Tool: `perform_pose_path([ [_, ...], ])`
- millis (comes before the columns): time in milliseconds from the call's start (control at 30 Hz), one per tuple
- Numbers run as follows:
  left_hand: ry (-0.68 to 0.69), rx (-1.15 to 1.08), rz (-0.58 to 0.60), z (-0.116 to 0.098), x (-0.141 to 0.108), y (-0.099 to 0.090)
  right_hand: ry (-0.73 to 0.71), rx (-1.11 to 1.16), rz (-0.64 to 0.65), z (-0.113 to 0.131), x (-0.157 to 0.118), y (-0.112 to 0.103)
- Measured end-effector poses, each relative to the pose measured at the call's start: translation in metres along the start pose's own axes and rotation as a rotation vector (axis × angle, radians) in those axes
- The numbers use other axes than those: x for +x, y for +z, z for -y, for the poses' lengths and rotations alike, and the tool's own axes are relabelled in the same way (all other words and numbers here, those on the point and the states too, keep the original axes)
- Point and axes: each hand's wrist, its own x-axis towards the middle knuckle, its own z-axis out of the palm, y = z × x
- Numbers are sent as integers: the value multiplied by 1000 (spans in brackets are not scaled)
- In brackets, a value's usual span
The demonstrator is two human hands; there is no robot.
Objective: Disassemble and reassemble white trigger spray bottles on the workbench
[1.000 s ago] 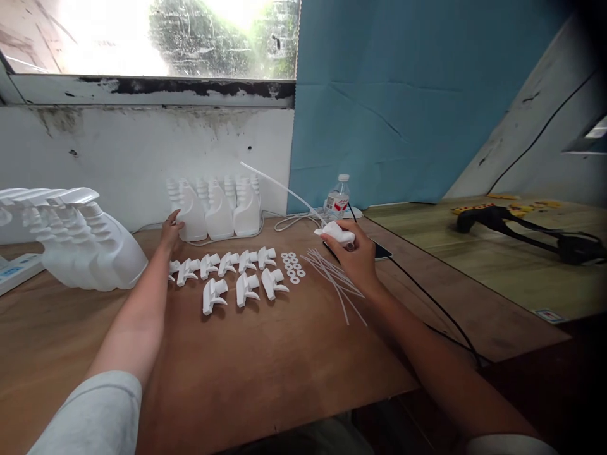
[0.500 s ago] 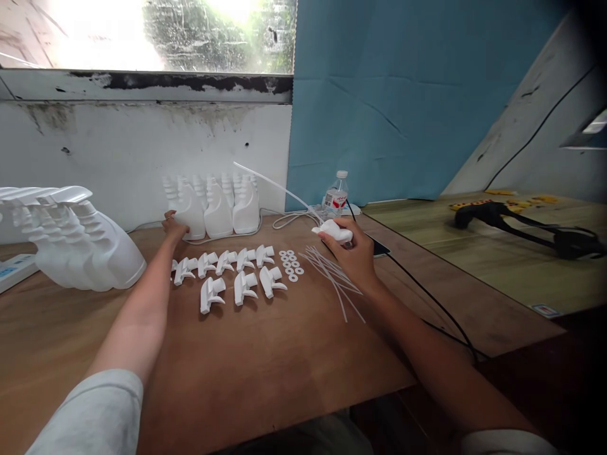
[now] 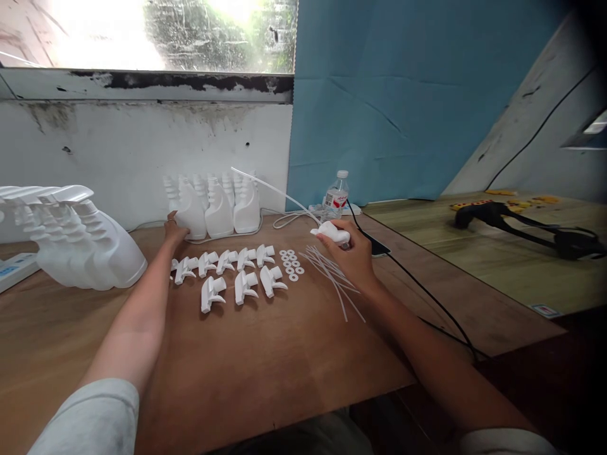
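Head view: white plastic bottles [image 3: 219, 216] upright at table [image 3: 265, 366] rear, likely saving room
Right hand [image 3: 355, 253]: grip closed round white plastic trigger head [image 3: 333, 232], likely keeping slim white tube [image 3: 279, 191] clear
Left hand [image 3: 174, 230]: half-curled at leftmost bottle [image 3: 193, 216]; hold unclear

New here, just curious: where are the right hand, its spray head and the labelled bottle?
Right hand [image 3: 353, 258]: head view, thumb side.
Spray head [image 3: 332, 233]: head view, white body.
Labelled bottle [image 3: 337, 197]: head view, label.

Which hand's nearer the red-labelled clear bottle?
Right. Right hand is just in front of the clear bottle, holding a spray head; left hand is well left, at the white bottles.
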Motion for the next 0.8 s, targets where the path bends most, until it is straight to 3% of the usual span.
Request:
perform_pose_path([
  [200,-138,4,-9,-1,-3,4,10,11,18,1,-1,0],
  [367,-138,17,-47,-10,-7,6,10,18,22,1,-1,0],
  [500,-20,22,-212,-34,-16,2,13,16,29,0,-1,0],
  [600,228,12,-334,-60,-27,-5,16,16,23,0,-2,1],
  [667,467,30,-258,-78,-37,-12,14,16,19,0,-2,1],
  [800,967,318,316,-105,-64,-27,1,11,14,-1,-2,3],
])
